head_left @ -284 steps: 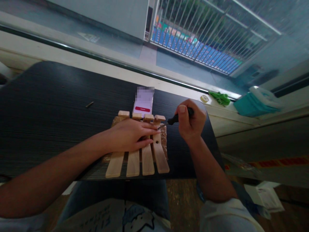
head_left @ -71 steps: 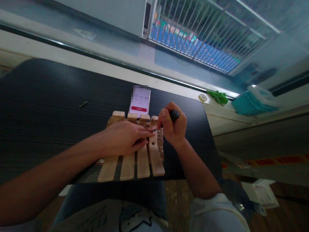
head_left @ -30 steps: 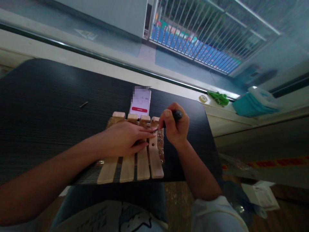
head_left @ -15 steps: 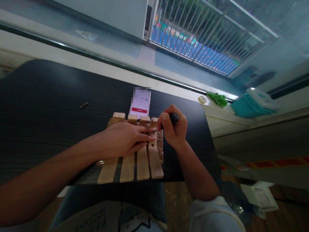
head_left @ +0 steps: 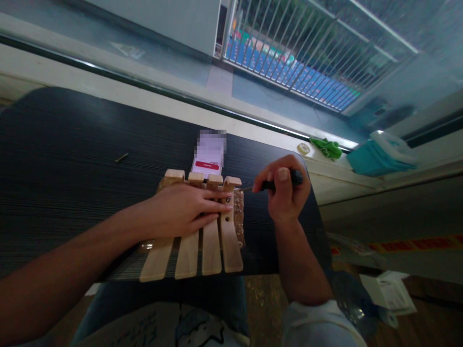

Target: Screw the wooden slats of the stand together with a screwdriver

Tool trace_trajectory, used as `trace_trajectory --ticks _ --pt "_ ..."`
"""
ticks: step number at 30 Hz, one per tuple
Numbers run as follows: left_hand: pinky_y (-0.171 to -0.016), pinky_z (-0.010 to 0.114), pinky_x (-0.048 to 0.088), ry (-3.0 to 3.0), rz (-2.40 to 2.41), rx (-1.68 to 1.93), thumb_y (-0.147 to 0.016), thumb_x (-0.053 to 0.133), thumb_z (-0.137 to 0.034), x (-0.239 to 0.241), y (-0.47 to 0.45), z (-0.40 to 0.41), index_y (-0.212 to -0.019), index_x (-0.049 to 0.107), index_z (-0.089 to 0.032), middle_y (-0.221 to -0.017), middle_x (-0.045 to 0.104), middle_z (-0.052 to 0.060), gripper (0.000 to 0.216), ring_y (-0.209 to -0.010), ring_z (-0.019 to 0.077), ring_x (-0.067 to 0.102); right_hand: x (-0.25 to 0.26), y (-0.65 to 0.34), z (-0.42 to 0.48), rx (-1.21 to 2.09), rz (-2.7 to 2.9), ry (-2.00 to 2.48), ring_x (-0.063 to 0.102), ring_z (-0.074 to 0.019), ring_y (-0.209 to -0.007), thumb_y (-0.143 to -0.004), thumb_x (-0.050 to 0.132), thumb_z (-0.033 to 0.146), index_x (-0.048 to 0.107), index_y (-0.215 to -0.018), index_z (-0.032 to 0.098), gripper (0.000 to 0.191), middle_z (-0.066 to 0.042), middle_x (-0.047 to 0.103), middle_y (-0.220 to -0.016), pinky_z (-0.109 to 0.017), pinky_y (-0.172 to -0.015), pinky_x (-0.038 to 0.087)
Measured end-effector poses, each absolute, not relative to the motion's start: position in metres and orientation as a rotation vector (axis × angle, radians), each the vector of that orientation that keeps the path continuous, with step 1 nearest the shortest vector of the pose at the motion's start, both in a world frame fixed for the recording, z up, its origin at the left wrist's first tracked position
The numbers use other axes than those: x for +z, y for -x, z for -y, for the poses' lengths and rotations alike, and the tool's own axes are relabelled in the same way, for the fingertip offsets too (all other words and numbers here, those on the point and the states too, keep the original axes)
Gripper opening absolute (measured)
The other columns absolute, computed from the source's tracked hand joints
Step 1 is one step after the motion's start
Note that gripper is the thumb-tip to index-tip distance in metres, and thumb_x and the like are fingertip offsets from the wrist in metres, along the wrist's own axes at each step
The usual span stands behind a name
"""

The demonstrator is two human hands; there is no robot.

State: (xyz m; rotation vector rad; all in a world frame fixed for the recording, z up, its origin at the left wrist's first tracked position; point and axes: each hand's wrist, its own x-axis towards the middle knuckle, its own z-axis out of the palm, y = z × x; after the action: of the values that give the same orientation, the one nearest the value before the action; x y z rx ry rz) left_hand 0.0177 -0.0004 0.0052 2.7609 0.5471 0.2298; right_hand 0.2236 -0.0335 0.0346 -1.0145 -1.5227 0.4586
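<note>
Several pale wooden slats with curled upper ends lie side by side at the table's near edge; the rightmost slat [head_left: 231, 246] has small dark holes. Beneath them shows a clear plastic wrap [head_left: 238, 217] over something brown. My left hand [head_left: 184, 209] lies flat across the slats, its fingers spread and the tips resting on the rightmost one. Off to the right, my right hand [head_left: 289, 193] is closed around the black handle of a screwdriver [head_left: 268, 185]. The thin shaft points left, its tip close to the upper right of that slat.
A phone [head_left: 208, 156] with a lit screen lies just behind the slats. On the dark table [head_left: 72, 130] a small thin metal piece [head_left: 122, 157] lies at left. A tape roll [head_left: 303, 148], a green cloth [head_left: 327, 148] and a teal container [head_left: 378, 156] stand along the window ledge.
My right hand has moved right with the screwdriver, drawing its tip away from the hole area of the rightmost slat. The slats and my left hand have shifted slightly in view.
</note>
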Motion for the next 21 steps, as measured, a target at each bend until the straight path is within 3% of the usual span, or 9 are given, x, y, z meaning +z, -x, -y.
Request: trace_trajectory --ticks 10,17,21 --pt "-0.103 0.043 0.049 -2.664 -0.464 0.277 -0.093 0.047 -0.021 0.008 -0.008 -0.003 -0.125 0.066 -0.033 -0.146 0.05 0.0 0.039 -0.126 0.0264 0.057 0.046 -0.255 0.046 0.4 2.034 1.303 0.054 -0.0095 -0.06 -0.089 0.058 0.024 0.06 -0.079 0.022 0.011 0.003 0.06 -0.069 -0.024 -0.057 0.043" --pt "-0.096 0.045 0.054 -2.672 -0.489 0.287 -0.094 0.047 -0.026 0.009 -0.004 -0.001 -0.117 0.071 -0.031 -0.138 0.059 0.003 0.034 -0.111 0.0263 0.067 0.011 -0.248 0.042 0.5 2.217 1.379 0.065 -0.0131 -0.075 -0.085 0.066 0.027 0.07 -0.097 0.02 0.014 -0.004 0.066 -0.086 -0.025 -0.068 0.052" --pt "-0.096 0.045 0.053 -2.693 -0.523 0.276 -0.093 0.05 -0.027 0.007 -0.003 0.0 -0.113 0.073 -0.031 -0.134 0.062 0.004 0.031 -0.106 0.0265 0.068 0.004 -0.244 0.041 0.506 2.239 1.345 0.066 -0.0137 -0.079 -0.086 0.064 0.025 0.071 -0.096 0.022 0.013 -0.004 0.068 -0.091 -0.026 -0.072 0.053"
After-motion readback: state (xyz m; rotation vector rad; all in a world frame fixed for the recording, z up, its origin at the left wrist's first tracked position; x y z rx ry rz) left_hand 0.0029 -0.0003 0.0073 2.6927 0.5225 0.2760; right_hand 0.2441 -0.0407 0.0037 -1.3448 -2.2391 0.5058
